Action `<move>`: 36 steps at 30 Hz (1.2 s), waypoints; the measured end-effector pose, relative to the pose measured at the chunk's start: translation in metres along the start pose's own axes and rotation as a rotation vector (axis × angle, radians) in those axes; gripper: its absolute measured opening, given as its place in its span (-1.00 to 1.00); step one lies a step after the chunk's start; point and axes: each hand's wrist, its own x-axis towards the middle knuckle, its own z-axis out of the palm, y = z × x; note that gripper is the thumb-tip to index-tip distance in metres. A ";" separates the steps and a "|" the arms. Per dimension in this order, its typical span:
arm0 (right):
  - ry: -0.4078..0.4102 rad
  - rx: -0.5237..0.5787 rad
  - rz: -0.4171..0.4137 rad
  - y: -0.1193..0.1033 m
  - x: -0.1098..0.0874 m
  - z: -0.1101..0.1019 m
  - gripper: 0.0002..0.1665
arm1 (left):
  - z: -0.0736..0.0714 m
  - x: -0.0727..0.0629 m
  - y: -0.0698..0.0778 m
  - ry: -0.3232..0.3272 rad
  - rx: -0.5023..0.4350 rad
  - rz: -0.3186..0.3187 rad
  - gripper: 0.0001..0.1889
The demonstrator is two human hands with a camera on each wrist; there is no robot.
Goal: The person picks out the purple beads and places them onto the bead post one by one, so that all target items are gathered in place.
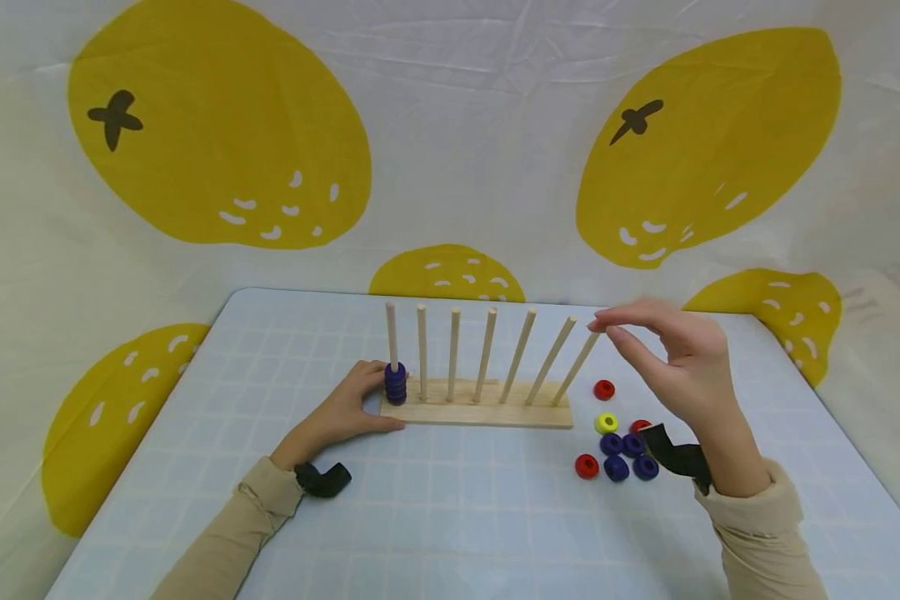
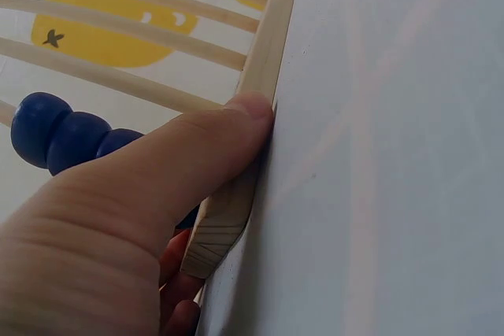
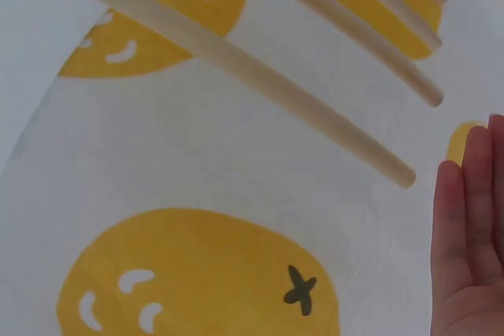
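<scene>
A wooden peg rack point(image 1: 487, 414) with a row of several upright pegs stands on the table. Dark blue beads point(image 1: 395, 384) are stacked on its leftmost peg. My left hand point(image 1: 348, 406) grips the rack's left end; in the left wrist view the thumb point(image 2: 213, 135) presses the front edge while other fingers lie behind. Near the top of the rightmost peg point(image 3: 315, 122) is my right hand point(image 1: 678, 354), thumb and fingers apart, with no bead visible between them. In the right wrist view, its visible fingers point(image 3: 451, 226) are straight and apart from the peg's tip.
Loose beads lie right of the rack: a yellow bead point(image 1: 606, 423), red beads point(image 1: 587, 466) and several blue beads point(image 1: 617, 468), partly below the right wrist's black strap point(image 1: 675, 454). The light checked table point(image 1: 435, 517) meets a fruit-printed cloth point(image 1: 472, 125) behind.
</scene>
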 end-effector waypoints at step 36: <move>-0.595 -0.326 0.628 0.060 -0.127 -0.045 -0.75 | 0.000 0.000 0.000 0.014 0.005 0.035 -0.30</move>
